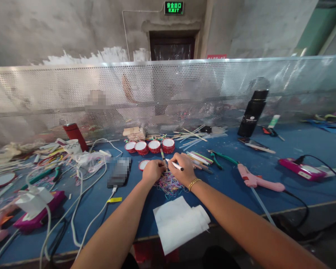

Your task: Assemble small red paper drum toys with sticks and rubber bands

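My left hand (153, 171) is closed on a thin stick (162, 154) that stands up from its fingertips. In my right hand (182, 167) is a white marker (175, 164) with a black end, its other end near the stick. Both hands are close together above a pile of thin coloured loops (170, 186). A small red-rimmed white disc (143, 165) lies just behind my left hand. Farther back stand several stacks of red-rimmed discs (154, 146). Coloured pens (198, 158) lie to the right of my right hand.
White paper sheets (180, 222) lie at the front edge. On the left are a phone (119, 172), white cables and a red bottle (75, 136). Green-handled pliers (216, 158), a pink glue gun (258, 180) and a black flask (252, 114) are on the right. A perforated metal screen (162, 89) runs behind.
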Demonstrator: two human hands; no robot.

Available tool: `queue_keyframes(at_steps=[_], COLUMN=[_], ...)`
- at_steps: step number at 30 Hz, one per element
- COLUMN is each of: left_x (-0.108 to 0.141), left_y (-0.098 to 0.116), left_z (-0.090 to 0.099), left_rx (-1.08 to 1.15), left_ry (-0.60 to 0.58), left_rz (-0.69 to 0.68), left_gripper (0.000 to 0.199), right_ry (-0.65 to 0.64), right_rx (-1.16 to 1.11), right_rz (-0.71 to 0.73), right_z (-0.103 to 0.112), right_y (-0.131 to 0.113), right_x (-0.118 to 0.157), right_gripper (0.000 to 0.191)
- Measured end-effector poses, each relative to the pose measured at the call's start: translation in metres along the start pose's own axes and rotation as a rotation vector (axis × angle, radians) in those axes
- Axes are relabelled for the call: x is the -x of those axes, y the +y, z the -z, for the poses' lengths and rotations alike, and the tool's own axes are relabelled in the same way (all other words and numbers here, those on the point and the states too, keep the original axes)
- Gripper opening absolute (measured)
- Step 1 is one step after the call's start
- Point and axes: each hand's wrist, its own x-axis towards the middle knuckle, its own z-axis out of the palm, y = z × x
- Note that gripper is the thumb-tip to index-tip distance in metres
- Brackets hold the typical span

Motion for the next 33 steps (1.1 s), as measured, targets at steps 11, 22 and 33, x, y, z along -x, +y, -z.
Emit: queue_keyframes(at_steps=[11,22,33], left_x=[0.0004,0.0015,0.0010], left_y=[0.0002,0.0024,0.0011], left_z=[0.0002,0.0011,0.0011], left_rx=[0.016,0.006,-0.003], left_ry=[-0.001,-0.003,-0.014], left_rz=[0.005,0.013,0.006], left_gripper=[0.010,0.011,0.010], right_ry=[-0.027,-0.018,-0.010], right_rx=[-0.025,-0.008,0.000], right_rz=[0.022,0.030,0.013], right_z=[0.0001,0.0002,-0.0004], right_y=[-0.0020,-0.0021,0.0001], right_x=[-0.0012,-0.0010,-0.0004], right_gripper=[0.018,0.018,0.018])
